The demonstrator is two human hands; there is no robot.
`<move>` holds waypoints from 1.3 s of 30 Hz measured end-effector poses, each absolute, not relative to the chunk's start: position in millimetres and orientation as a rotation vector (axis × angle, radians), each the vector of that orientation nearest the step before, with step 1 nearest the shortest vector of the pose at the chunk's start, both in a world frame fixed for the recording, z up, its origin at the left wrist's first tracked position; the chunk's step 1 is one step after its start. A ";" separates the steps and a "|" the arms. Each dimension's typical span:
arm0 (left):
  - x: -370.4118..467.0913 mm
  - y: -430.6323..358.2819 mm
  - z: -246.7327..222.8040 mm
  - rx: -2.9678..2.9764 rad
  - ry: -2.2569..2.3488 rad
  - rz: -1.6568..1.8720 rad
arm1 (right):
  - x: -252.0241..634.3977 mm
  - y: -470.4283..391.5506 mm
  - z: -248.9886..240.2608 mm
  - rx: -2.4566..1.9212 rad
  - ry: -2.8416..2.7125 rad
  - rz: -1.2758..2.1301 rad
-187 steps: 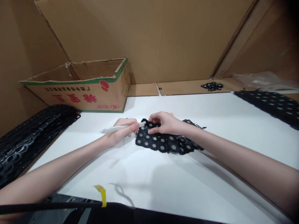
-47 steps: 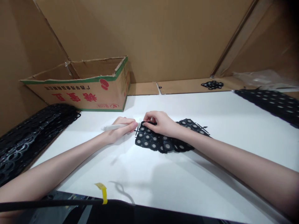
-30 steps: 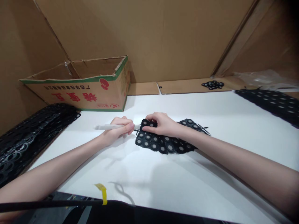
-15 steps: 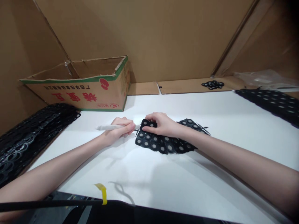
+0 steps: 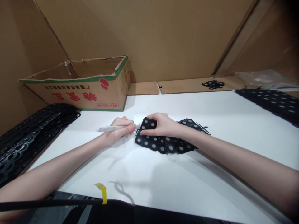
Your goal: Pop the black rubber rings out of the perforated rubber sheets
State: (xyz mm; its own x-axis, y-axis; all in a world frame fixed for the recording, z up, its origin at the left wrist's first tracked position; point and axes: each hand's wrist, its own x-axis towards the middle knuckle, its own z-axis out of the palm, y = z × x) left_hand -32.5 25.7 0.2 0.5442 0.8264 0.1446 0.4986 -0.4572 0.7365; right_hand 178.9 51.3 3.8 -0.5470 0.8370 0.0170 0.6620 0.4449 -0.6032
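The left hand point(image 5: 122, 127) pinches a slim white pen-like tool point(image 5: 107, 128); the right hand point(image 5: 163, 125) clamps a black pale-dotted sheet point(image 5: 158, 144).

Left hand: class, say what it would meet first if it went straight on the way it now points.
The pen in the left hand would likely meet the left edge of the black sheet first, with the right hand just beyond. Depth is unclear: the tip may already touch the sheet.
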 end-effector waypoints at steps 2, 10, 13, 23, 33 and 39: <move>-32.6 24.4 0.6 2.172 1.081 0.663 | 179.3 51.7 4.8 -1.312 -2.391 0.824; -39.8 21.3 -2.2 1.956 0.968 0.788 | 179.9 50.4 10.1 -1.273 -2.366 0.995; -38.9 21.3 -2.5 1.939 0.945 0.776 | 180.1 50.0 10.2 -1.253 -2.354 1.018; -37.6 23.3 -1.6 1.904 0.922 0.696 | 179.7 50.1 9.3 -1.193 -2.376 1.008; -38.8 29.4 -5.3 1.826 0.867 0.617 | 178.5 51.4 7.1 -1.178 -2.395 0.997; -38.7 26.2 -4.6 1.907 0.925 0.677 | 177.3 48.3 7.1 -1.239 -2.410 0.913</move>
